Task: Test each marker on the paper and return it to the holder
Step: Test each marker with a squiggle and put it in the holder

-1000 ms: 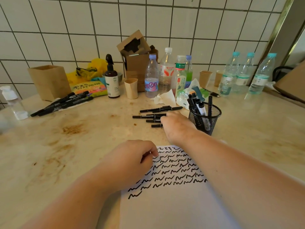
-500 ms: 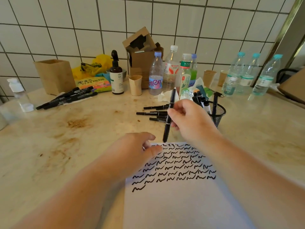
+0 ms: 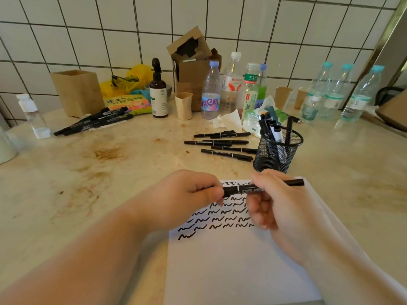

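Note:
Both hands hold one black marker (image 3: 246, 188) level above the top of the white paper (image 3: 237, 267), which carries rows of black squiggles. My left hand (image 3: 189, 194) pinches the marker's left end, where the cap is. My right hand (image 3: 271, 201) grips its middle, and the right end sticks out past the fingers. The black mesh holder (image 3: 278, 150) stands just beyond the paper with several markers upright in it. Several more black markers (image 3: 222, 143) lie loose on the counter left of the holder.
Another bunch of black markers (image 3: 94, 121) lies at the back left by a brown paper bag (image 3: 77, 93). Bottles (image 3: 211, 91), paper cups (image 3: 184, 105), a cardboard box (image 3: 191, 62) and crumpled tissue (image 3: 229, 121) line the tiled wall. The stained counter (image 3: 88, 183) spreads to the left.
My right hand picked a marker from the loose pile and brought it back over the paper. The marker swung from upright to level, and my left hand rose off the paper and took its left end.

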